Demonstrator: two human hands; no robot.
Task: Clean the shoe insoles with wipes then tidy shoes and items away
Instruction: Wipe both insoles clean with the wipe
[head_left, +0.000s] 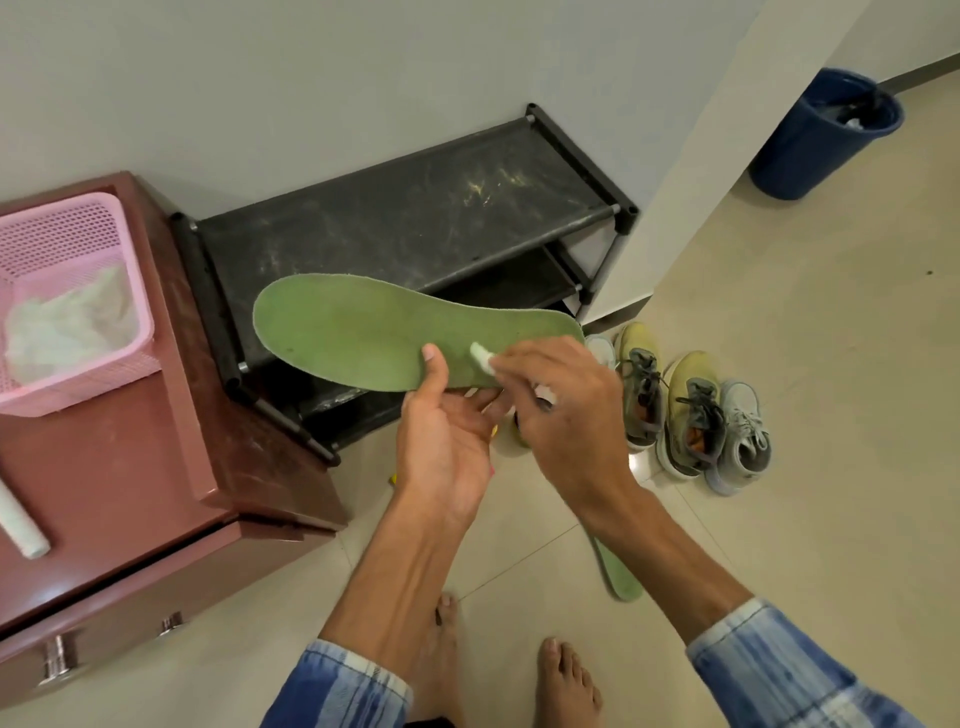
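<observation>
A person stands at a black shoe rack (405, 218), holding a green insole (363, 332) flat in front of it. The left hand (441, 441) has its grip closed on the insole's near edge, thumb on top and fingers beneath. The right hand (566, 415) has its grip pinched on a small white wipe (480, 357), pressing it onto the insole near the narrower end. A second insole (623, 577) lies on the tiled floor (831, 364), partly hidden under the right forearm. Yellow-green sneakers (693, 415) stand on the floor beside the rack's right end, a grey shoe (743, 436) touching them. To the left, a pink basket (67, 228) of crumpled white tissue (67, 322) sits on a maroon cabinet (130, 467), near a white roll (21, 525). A blue bin (810, 140) stands well apart by the far wall.
</observation>
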